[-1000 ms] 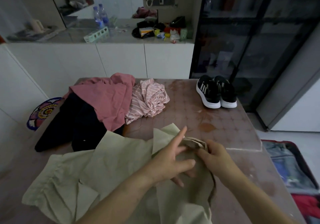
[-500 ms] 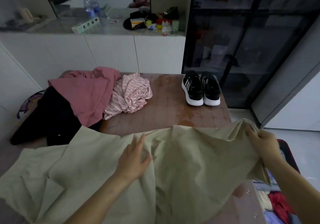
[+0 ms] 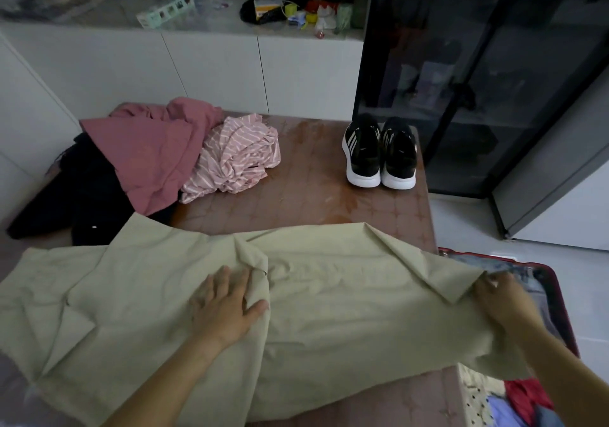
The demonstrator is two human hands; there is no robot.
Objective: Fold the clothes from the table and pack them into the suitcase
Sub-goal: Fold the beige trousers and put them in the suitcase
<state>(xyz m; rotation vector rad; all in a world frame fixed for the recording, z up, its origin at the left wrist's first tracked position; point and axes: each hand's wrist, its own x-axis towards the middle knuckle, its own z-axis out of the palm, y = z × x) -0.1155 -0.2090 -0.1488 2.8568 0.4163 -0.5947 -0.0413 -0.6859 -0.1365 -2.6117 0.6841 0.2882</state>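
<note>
The beige garment [image 3: 346, 294] lay stretched left to right across the table [image 3: 313, 192], with the left hand [image 3: 227, 308] pressing flat-fingered at its middle and the right hand [image 3: 504, 301] pinching its right end.

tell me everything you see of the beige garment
The beige garment is pale khaki, thin woven-looking cloth, creased, spread across the near side of the table. The left hand presses flat on a fold near its middle. The right hand grips its right end, held past the table edge over the suitcase. Its far edge overlaps a dark garment.
</note>
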